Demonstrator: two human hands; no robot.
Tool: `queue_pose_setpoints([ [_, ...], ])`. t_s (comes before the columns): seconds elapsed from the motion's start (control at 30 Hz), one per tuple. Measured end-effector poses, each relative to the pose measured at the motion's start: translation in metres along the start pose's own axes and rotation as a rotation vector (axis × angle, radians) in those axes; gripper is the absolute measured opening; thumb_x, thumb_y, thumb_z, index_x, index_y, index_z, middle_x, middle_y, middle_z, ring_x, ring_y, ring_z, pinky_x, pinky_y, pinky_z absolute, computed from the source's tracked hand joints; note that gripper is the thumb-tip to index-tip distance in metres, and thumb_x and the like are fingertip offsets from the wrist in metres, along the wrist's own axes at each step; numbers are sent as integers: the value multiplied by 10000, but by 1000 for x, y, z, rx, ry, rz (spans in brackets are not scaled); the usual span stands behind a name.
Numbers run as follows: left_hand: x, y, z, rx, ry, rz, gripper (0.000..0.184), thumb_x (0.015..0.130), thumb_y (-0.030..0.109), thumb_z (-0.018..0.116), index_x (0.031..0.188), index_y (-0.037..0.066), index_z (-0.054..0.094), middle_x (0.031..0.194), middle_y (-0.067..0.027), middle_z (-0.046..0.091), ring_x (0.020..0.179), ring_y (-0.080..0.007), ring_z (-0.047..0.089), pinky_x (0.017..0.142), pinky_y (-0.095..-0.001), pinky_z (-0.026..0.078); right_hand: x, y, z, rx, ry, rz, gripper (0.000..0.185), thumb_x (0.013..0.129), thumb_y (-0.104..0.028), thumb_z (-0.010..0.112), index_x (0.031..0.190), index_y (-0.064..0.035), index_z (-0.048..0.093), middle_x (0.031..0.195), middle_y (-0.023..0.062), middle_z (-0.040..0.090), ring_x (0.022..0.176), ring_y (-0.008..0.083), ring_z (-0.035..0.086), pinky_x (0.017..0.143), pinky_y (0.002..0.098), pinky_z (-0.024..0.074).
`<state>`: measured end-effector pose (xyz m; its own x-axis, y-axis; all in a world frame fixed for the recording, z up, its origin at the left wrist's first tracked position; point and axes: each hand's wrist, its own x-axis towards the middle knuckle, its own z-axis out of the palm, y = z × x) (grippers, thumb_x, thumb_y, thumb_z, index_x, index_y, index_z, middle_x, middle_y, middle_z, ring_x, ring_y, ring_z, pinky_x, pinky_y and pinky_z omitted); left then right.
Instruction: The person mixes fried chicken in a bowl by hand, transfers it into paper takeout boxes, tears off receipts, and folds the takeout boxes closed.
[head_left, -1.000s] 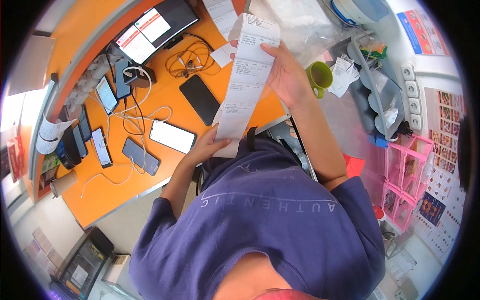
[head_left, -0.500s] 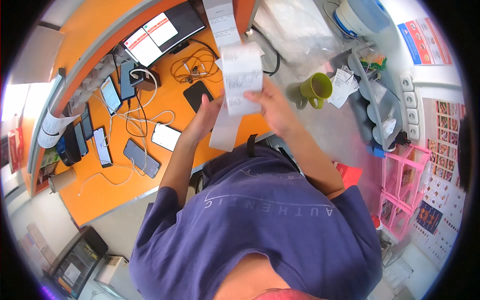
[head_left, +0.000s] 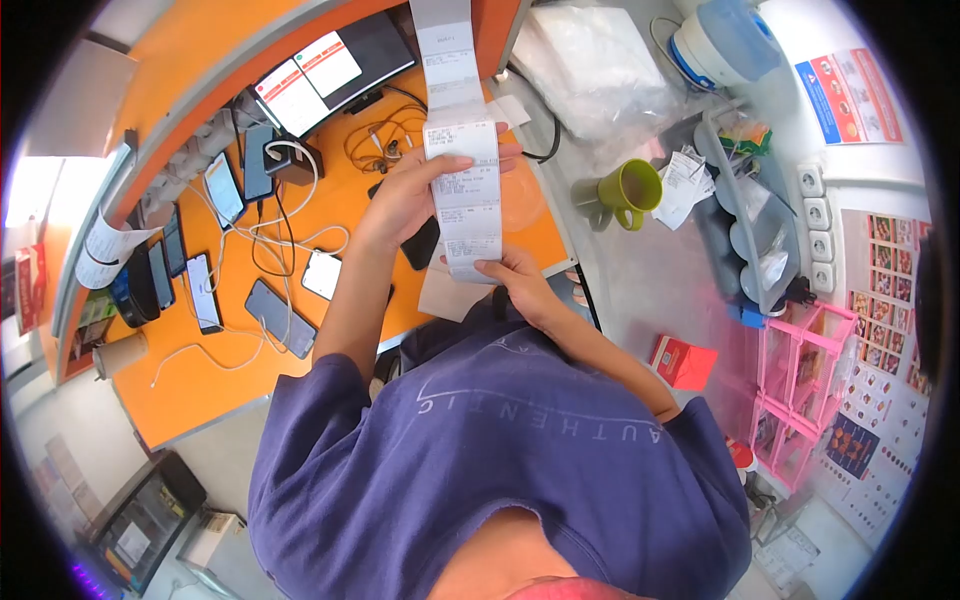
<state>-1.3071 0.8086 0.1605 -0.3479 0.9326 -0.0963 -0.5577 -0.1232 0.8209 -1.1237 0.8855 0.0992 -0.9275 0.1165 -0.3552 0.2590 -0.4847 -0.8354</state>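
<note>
A long printed receipt strip [head_left: 465,190] hangs down from the top edge of the view and lies across both hands. My left hand [head_left: 402,195] grips its middle, the thumb on the printed face and fingertips showing past the right edge. Lower down, my right hand [head_left: 522,285] pinches the strip's bottom end with the thumb on top. A tail of blank paper [head_left: 450,295] shows below and behind it. Partly hidden behind my left hand is a black phone [head_left: 422,245] on the orange desk [head_left: 190,400].
Several phones [head_left: 282,317] with tangled white cables lie on the left of the desk, below a monitor [head_left: 335,75]. Coiled earphones [head_left: 385,140] lie behind my left hand. To the right stand a green mug [head_left: 632,190], a grey tray [head_left: 745,210] and a pink rack [head_left: 800,370].
My left hand has moved up and right onto the strip. My right hand has slid down to its bottom end, and the strip now hangs stretched out, print facing me.
</note>
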Motion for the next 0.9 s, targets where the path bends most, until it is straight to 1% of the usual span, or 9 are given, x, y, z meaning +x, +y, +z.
queue_pose_setpoints([
  [0.13,6,23,5,28,-22,58,557,865,120,480,1376,-68,358,1324,-260,491,1236,-371,492,1035,-419,410,2,6,-4,-39,12,16,323,923,-107,509,1212,19,573,1183,93,637,1114,163,557,1017,311,361],
  [0.2,11,31,5,32,-45,90,557,873,125,452,1385,-66,343,1337,-260,479,1247,-375,479,1035,-414,411,3,12,-7,-51,37,33,329,921,-112,507,1213,24,576,1186,88,637,1108,159,557,1024,309,350],
  [0.23,14,35,5,34,-57,107,557,878,128,437,1390,-65,335,1344,-259,472,1253,-378,473,1034,-412,412,4,16,-9,-56,33,29,328,920,-107,503,1212,25,574,1179,88,636,1098,162,564,1011,308,366],
  [0.33,20,48,5,7,-105,129,517,880,56,357,1378,-80,324,1372,-210,462,1226,-357,503,1048,-409,408,7,18,-11,-50,23,34,326,917,-97,496,1209,27,571,1166,89,636,1075,167,578,983,307,399],
  [0.37,22,53,8,18,-66,126,518,897,98,348,1384,-75,321,1358,-222,471,1232,-361,496,1042,-413,413,6,16,-10,-33,25,50,326,915,-98,497,1207,27,572,1164,89,636,1072,168,579,981,307,399],
  [0.47,29,65,7,-17,-127,138,522,909,138,346,1387,-71,326,1351,-236,473,1234,-353,496,1029,-422,423,6,15,-9,17,8,72,322,914,-100,502,1200,27,578,1154,91,640,1067,170,580,975,306,402],
  [0.57,30,78,12,93,-164,164,565,929,244,348,1427,-18,296,1401,-235,418,1301,-313,434,1050,-374,393,6,17,-9,13,-5,58,320,916,-112,508,1196,25,584,1141,87,646,1056,170,583,964,306,408],
  [0.8,35,99,18,110,-217,239,580,934,263,380,1431,-17,275,1419,-237,388,1288,-325,444,1053,-396,393,10,28,-18,-142,41,36,317,913,-139,532,1166,38,604,1107,81,655,1021,160,588,940,302,415],
  [0.9,37,110,22,119,-241,279,593,923,255,412,1430,-19,273,1416,-236,391,1276,-325,456,1050,-402,398,13,39,-28,-261,43,88,308,892,-109,532,1152,36,613,1077,89,663,1008,163,592,933,307,419],
])
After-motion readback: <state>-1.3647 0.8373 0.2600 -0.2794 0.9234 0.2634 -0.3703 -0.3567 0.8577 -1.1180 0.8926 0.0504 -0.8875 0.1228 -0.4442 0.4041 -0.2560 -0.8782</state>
